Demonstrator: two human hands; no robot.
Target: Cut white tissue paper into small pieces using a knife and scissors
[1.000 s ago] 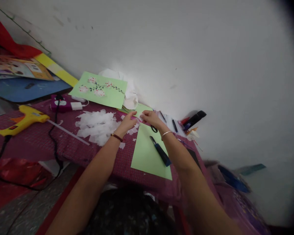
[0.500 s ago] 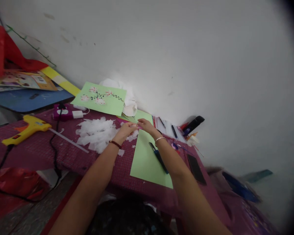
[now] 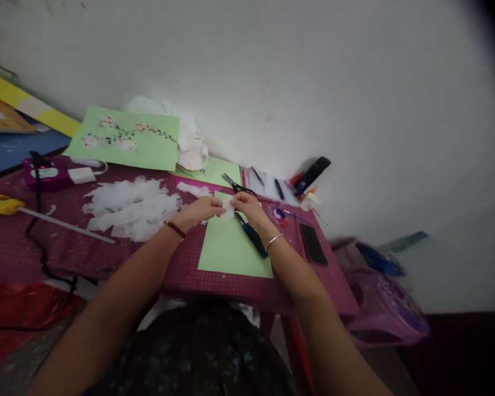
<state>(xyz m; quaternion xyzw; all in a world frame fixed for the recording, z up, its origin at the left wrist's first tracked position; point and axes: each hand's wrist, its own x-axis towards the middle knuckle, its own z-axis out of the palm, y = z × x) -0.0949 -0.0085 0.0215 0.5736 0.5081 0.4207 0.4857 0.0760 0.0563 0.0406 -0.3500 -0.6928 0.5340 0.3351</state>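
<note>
A small white piece of tissue paper (image 3: pixel 227 208) is pinched between my two hands, above the top part of a plain green sheet (image 3: pixel 223 247). My left hand (image 3: pixel 204 210) has its thumb and fingers closed on one edge. On the other edge, the fingertips of my right hand (image 3: pixel 249 209) are closed too. Below my right hand lies a dark-handled tool, perhaps a cutter (image 3: pixel 252 236), slanting across the sheet. Black scissors (image 3: pixel 242 188) rest just beyond the hands. A heap of torn white tissue (image 3: pixel 134 206) spreads to the left.
A green sheet with painted blossoms (image 3: pixel 136 157) stands at the back left. A yellow glue gun (image 3: pixel 2 205) with its stick and black cable lies far left, near a purple box (image 3: pixel 49 179). A phone (image 3: pixel 312 245) lies right; pens and papers sit by the wall (image 3: pixel 355 110).
The view has swung, so the table appears shifted left. My hands have come apart slightly, showing the tissue between them. The scissors, previously hidden, now show behind my hands.
</note>
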